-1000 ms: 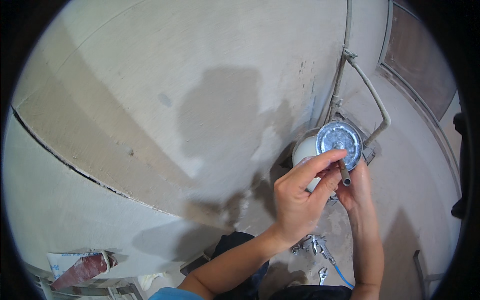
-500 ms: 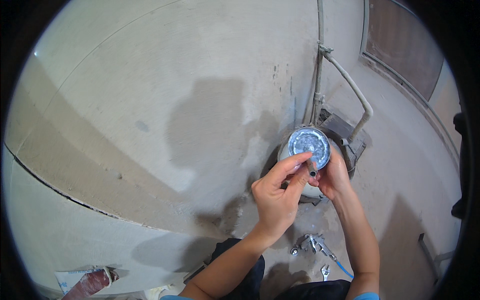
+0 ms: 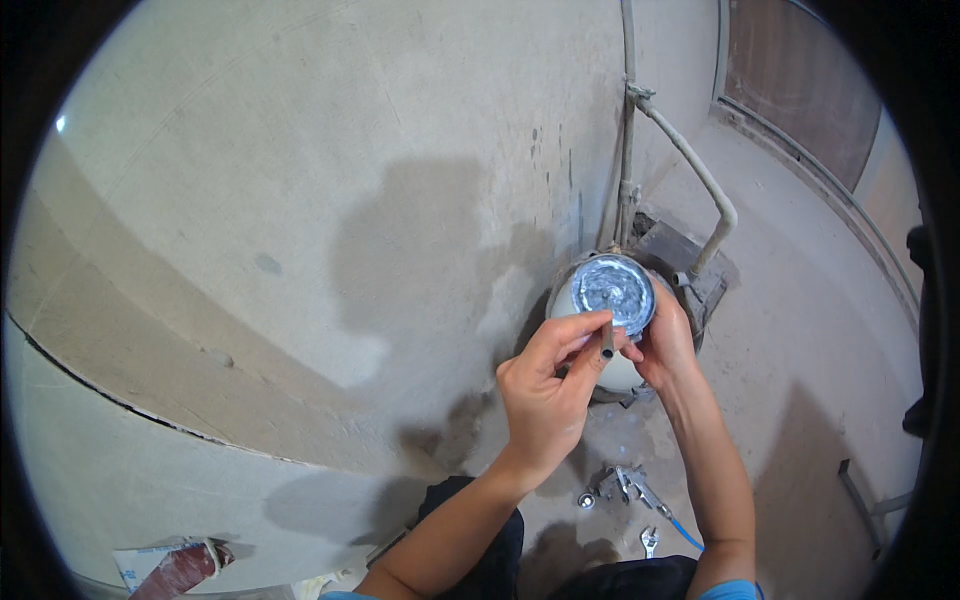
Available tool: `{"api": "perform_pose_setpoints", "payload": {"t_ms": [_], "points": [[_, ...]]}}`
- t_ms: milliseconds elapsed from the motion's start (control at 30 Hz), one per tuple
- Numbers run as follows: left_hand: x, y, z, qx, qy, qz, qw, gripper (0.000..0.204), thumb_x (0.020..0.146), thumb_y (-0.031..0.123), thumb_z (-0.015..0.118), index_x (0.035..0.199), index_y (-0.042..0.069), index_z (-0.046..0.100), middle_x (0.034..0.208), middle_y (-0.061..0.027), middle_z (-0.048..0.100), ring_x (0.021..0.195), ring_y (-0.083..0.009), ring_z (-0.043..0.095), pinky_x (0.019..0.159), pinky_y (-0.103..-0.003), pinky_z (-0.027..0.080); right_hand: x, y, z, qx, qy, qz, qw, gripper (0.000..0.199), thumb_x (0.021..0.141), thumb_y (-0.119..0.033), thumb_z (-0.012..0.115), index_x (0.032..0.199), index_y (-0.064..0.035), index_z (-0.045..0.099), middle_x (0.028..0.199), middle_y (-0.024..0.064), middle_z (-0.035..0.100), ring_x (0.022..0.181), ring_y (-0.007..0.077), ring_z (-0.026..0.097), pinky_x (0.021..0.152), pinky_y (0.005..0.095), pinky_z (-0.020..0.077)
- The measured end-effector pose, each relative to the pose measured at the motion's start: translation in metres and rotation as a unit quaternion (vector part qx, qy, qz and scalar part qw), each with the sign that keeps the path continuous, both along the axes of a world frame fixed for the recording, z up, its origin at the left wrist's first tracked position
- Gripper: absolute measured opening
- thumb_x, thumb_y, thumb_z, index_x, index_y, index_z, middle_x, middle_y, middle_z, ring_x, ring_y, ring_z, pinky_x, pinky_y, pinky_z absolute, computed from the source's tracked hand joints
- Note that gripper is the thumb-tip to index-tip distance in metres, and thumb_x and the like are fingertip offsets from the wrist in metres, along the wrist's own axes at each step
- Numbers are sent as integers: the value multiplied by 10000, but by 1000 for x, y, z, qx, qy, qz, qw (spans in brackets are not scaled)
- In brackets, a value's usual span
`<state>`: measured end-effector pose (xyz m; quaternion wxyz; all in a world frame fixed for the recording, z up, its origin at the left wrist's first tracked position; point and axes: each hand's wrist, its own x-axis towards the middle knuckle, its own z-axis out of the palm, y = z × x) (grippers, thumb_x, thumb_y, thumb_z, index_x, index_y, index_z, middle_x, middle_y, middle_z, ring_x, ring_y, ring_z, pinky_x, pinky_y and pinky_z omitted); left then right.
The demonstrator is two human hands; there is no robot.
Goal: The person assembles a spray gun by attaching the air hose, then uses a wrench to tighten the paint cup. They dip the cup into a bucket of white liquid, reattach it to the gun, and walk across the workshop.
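Observation:
My right hand (image 3: 672,335) grips the side of a shiny round metal cup (image 3: 606,285) whose hollow face is turned toward me. My left hand (image 3: 550,395) pinches a short narrow metal tube (image 3: 608,345) between thumb and fingers, in front of the cup's lower edge. Whether the tube is joined to the cup I cannot tell. Below both hands is a round bucket (image 3: 622,376) with something whitish in it. On the floor nearer me lie a spray gun (image 3: 634,486), a small round metal part (image 3: 587,500) and an adjustable wrench (image 3: 650,541).
A blue hose (image 3: 686,533) runs from the spray gun. Dusty pipes (image 3: 628,130) rise behind the bucket along the wall (image 3: 420,110). A dark flat object (image 3: 668,247) sits by the pipe's lower end. A dark red tube-shaped object (image 3: 180,572) lies at lower left.
My view has shifted slightly. The cup, the tube and both hands appear a little further left, and the tube's angle has changed slightly. Both hands keep their hold.

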<state>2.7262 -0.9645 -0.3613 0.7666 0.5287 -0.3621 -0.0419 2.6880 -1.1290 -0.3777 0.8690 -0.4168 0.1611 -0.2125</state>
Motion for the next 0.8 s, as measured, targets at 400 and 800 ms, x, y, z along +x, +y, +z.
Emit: {"api": "perform_pose_setpoints", "payload": {"t_ms": [400, 800], "points": [[4, -13, -22, 48, -3, -30, 998, 199, 980, -31, 701, 1177, -43, 677, 1053, -93, 751, 979, -107, 701, 860, -237, 546, 12, -23, -40, 35, 15, 7, 999, 273, 1079, -205, 431, 1146, -58, 651, 783, 9, 646, 456, 73, 461, 358, 237, 270], [8, -24, -32, 100, 30, -34, 994, 168, 976, 25, 729, 1129, -39, 699, 963, -65, 750, 875, -77, 669, 779, -234, 534, 26, -24, -69, 41, 75, -2, 996, 244, 1074, -189, 424, 1070, -86, 645, 762, -4, 625, 470, 62, 468, 345, 232, 272]]}}
